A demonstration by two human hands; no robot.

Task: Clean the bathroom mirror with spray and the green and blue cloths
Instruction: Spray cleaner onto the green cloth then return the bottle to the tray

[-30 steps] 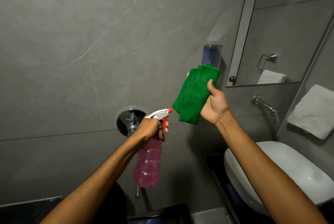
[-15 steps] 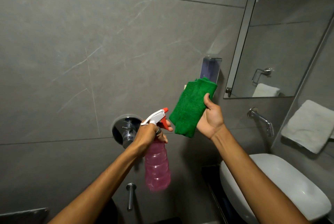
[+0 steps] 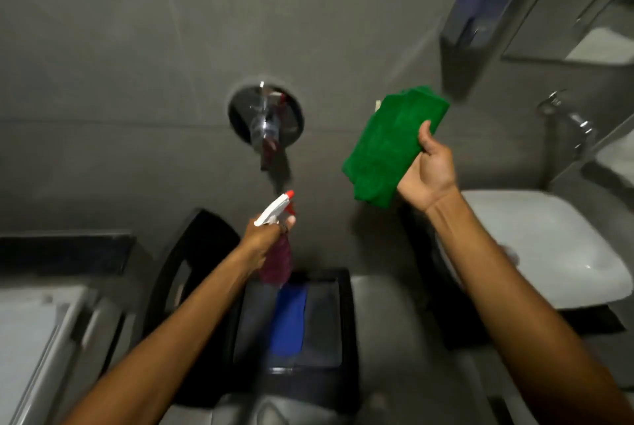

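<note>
Grey tiles [image 3: 120, 47] back a chrome valve [image 3: 266, 119]. Left hand [image 3: 266, 239] grips the spray [image 3: 276, 243] (pink bottle); right hand [image 3: 427, 174] pinches the green cloth [image 3: 387, 147]. Blue cloth [image 3: 288, 321] lies below; mirror [image 3: 583, 6] upper right, basin [image 3: 549, 246] beside.

open air before grey wall [image 3: 137, 47], chrome valve [image 3: 267, 119] protruding, sink [image 3: 549, 253] right

We see the left hand [image 3: 266, 241] gripping a pink spray bottle [image 3: 277, 255] by its white trigger head, while the right hand [image 3: 427, 172] pinches a folded green cloth [image 3: 386, 147] in front of the grey tiled wall [image 3: 137, 47]. Below the bottle, a blue cloth [image 3: 288, 321] lies across the middle of a dark bin lid [image 3: 322, 321]. The white basin [image 3: 549, 253] sits at the right, and the mirror [image 3: 583, 30] shows in the top right corner.
</note>
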